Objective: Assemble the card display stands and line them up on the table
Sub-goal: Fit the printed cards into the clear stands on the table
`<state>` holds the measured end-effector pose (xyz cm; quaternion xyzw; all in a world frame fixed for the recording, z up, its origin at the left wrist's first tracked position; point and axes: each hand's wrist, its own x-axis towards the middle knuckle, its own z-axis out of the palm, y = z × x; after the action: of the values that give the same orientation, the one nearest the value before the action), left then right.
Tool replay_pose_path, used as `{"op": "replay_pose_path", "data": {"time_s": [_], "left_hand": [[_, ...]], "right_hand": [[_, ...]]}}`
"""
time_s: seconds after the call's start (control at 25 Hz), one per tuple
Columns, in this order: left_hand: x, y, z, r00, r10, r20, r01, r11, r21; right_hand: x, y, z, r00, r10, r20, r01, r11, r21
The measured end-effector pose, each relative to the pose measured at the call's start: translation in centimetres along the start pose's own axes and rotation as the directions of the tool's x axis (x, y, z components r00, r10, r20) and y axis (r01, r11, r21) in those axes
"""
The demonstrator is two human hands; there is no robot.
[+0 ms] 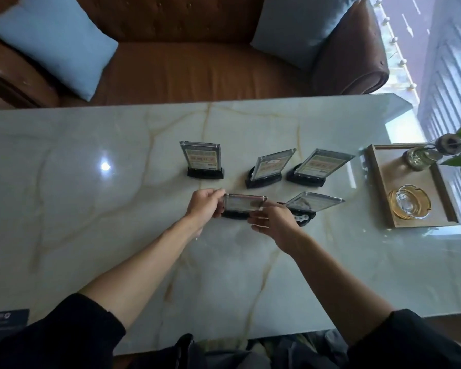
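Three assembled card stands, each a clear acrylic panel in a black base, stand in a back row on the marble table: one at the left, one in the middle, one at the right. A further stand leans in front of them at the right. Both hands hold a clear acrylic panel above a black base on the table. My left hand grips the panel's left edge. My right hand grips its lower right corner.
A wooden tray at the right holds an amber glass ashtray and a small jar with a plant. A brown leather sofa with blue cushions lies beyond the table's far edge. A dark card lies at the near left.
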<state>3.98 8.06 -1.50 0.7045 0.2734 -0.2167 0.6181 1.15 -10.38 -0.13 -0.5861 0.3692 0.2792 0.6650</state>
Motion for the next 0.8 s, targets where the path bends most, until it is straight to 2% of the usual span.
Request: {"op": "replay_pose_path", "data": {"time_s": [0.12, 0.24, 0.32, 0.4, 0.52, 0.64, 0.72, 0.8], "left_hand": [[-0.6, 1.7, 0.2, 0.992, 0.121, -0.047, -0.118, 0.99, 0.073], [-1.0, 5.3, 1.1, 0.946, 0.318, -0.052, -0.304, 0.935, 0.183], [-1.7, 7.9, 2.2, 0.908, 0.419, -0.022, -0.404, 0.888, 0.217], [-2.9, 9.7, 3.6, 0.888, 0.456, 0.066, -0.459, 0.86, 0.223], [-5.0, 11.1, 7.0, 0.898, 0.359, 0.254, -0.423, 0.862, 0.278], [-6.7, 10.3, 11.3, 0.904, 0.142, 0.403, -0.288, 0.898, 0.331], [-7.5, 9.2, 13.6, 0.903, 0.052, 0.427, -0.219, 0.909, 0.354], [-8.3, 8.4, 15.3, 0.908, 0.013, 0.418, -0.183, 0.911, 0.369]], "right_hand": [[-1.4, -0.2, -0.7, 0.997, -0.074, -0.003, 0.073, 0.989, -0.13], [-3.4, -2.3, -2.1, 0.969, -0.245, 0.042, 0.246, 0.924, -0.292], [-5.0, -4.7, -3.6, 0.937, -0.345, 0.057, 0.346, 0.886, -0.308], [-6.4, -7.7, -5.8, 0.895, -0.444, 0.043, 0.434, 0.844, -0.315], [-6.5, -11.4, -9.4, 0.805, -0.592, -0.044, 0.516, 0.735, -0.439], [-3.9, -12.9, -12.8, 0.713, -0.69, -0.124, 0.446, 0.583, -0.68], [-1.9, -13.4, -14.6, 0.68, -0.729, -0.081, 0.372, 0.438, -0.819], [-0.6, -13.8, -16.0, 0.704, -0.708, 0.051, 0.329, 0.262, -0.907]]}}
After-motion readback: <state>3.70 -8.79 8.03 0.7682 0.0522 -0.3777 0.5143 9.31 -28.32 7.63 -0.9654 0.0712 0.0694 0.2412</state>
